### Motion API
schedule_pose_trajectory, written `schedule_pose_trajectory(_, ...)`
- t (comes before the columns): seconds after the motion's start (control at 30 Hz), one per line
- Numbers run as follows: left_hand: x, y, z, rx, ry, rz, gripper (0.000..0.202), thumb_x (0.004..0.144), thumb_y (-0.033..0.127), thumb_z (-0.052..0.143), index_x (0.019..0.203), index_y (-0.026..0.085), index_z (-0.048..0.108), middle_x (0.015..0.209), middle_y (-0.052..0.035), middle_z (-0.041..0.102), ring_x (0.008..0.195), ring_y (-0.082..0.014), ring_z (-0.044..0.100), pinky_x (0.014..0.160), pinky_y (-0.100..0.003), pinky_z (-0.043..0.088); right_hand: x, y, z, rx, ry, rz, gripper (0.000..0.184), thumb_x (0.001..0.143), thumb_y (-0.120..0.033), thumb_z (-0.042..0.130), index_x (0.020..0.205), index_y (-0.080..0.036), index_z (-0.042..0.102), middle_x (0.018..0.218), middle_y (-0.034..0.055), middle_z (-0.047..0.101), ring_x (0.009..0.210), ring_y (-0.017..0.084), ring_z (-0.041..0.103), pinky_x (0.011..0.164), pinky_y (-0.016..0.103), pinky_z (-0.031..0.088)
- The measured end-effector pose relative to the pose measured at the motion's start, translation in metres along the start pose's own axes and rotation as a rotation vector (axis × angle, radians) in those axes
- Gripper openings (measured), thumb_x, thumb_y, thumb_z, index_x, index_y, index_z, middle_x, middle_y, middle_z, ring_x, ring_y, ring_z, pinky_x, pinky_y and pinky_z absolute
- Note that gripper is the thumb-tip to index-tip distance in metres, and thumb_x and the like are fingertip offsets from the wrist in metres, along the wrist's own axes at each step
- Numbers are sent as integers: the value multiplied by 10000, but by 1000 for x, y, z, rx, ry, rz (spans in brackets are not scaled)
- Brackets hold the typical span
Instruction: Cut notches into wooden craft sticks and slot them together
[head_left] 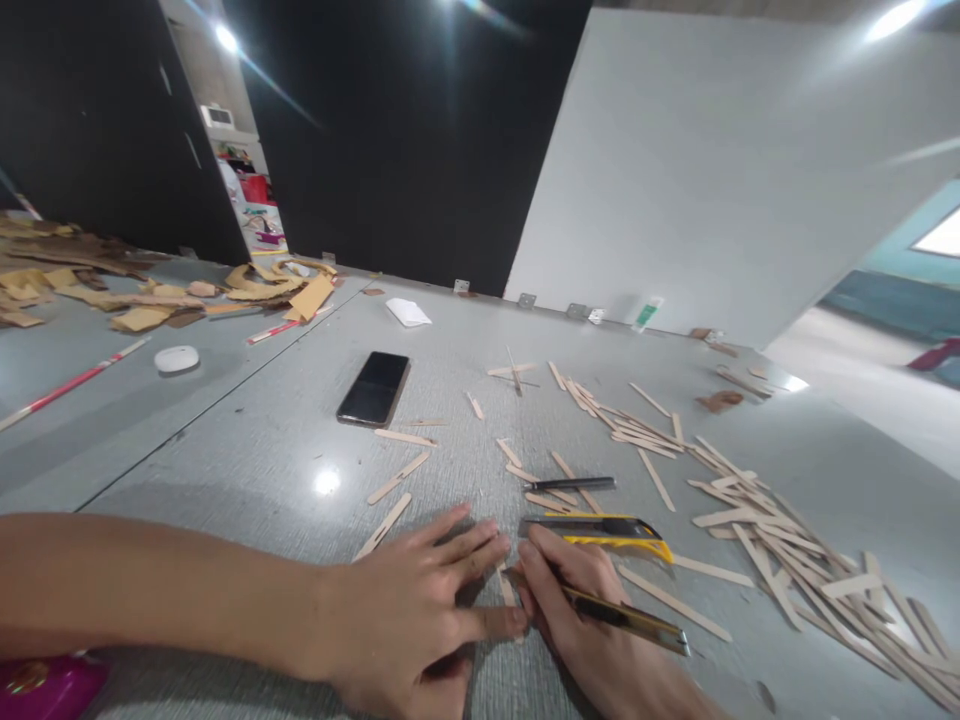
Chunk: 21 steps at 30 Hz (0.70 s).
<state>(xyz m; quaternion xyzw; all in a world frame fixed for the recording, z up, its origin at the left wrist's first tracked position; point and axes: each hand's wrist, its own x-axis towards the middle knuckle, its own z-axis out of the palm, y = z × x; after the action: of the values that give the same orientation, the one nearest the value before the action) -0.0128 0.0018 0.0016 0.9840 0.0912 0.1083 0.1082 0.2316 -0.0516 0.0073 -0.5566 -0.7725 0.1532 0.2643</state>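
My left hand [420,610] lies flat on the grey table, fingers stretched out, pressing down a wooden stick [507,590] of which only a short piece shows. My right hand [592,620] is closed around a slim utility knife [626,618], its tip touching the stick beside my left fingertips. A yellow and black box cutter [604,530] lies just beyond my right hand. A black pen [574,484] rests a little farther out.
Several wooden sticks [757,530] are scattered and heaped to the right. A black phone [373,388] lies face up ahead. There is a white round object [177,358] at left, cardboard scraps [150,295] at far left, a white pad [408,312] at the back, and something magenta [45,685] at my left forearm.
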Motion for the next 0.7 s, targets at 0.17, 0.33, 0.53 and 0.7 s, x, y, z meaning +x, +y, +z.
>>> schedule_pose_trajectory(0.17,1,0,1,-7,8,-7,673,961,390,613,1595,227,459,1725,-229,296,1575,-437,336,1303,-654,163,0,3,-1,18,-36,10,375,1106,-443,381,889,-274,636,939,81,753,827,252,698,767,381,585)
schedule_pose_trajectory(0.33,1,-3,1,-75,-5,15,682,935,344,624,1587,210,473,1748,-229,199,1588,-444,289,1301,-659,172,3,-5,-4,71,-54,74,435,1138,-435,356,783,-275,549,725,12,686,712,208,669,713,337,555)
schedule_pose_trajectory(0.53,0,-7,-2,-156,-23,23,626,948,310,611,1561,220,521,1763,-188,165,1606,-402,253,1314,-608,195,3,-3,-2,364,-55,237,535,1128,-578,361,706,-264,463,502,-75,496,414,124,465,445,250,391)
schedule_pose_trajectory(0.7,-3,-6,-4,-148,0,4,618,953,305,627,1560,232,535,1766,-169,178,1600,-395,270,1324,-573,202,3,-3,-3,454,-95,286,522,1114,-587,408,725,-253,502,494,-81,498,409,115,457,461,247,385)
